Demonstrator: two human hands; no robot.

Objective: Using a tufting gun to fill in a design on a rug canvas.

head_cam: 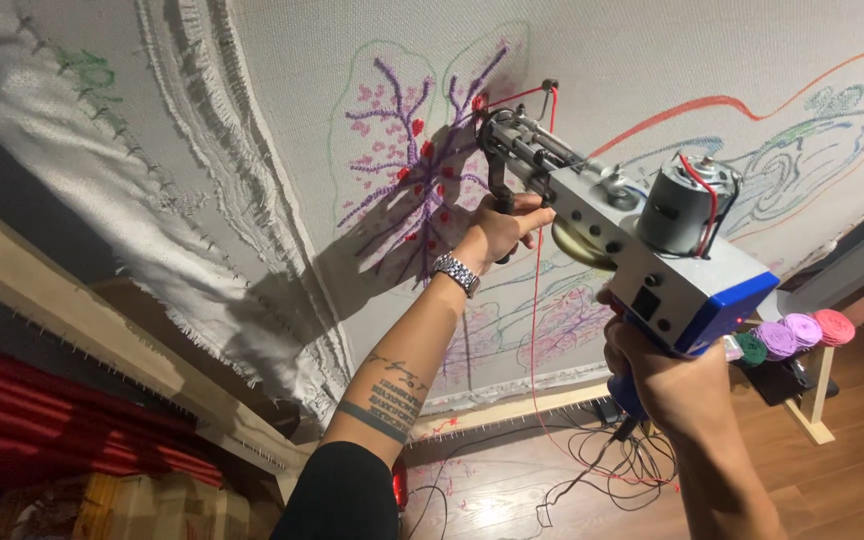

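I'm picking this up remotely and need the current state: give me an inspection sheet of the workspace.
Surface: white backing cloth stretched on a wooden frame, marked with drawn outlines and partly tufted in purple and red.
Job's things: tufting gun, tip against the cloth; red yarn feeds it.
Clutter: yarn cones on a wooden stand.
Hands: left hand on the front handle; right hand on the rear grip.
Cables: tangled cords on the floor.
Surroundings: wood floor, red fabric at left.

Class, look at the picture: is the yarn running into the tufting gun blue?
No. The yarn leading up to the tufting gun is red, hanging beside the left hand on the front handle.
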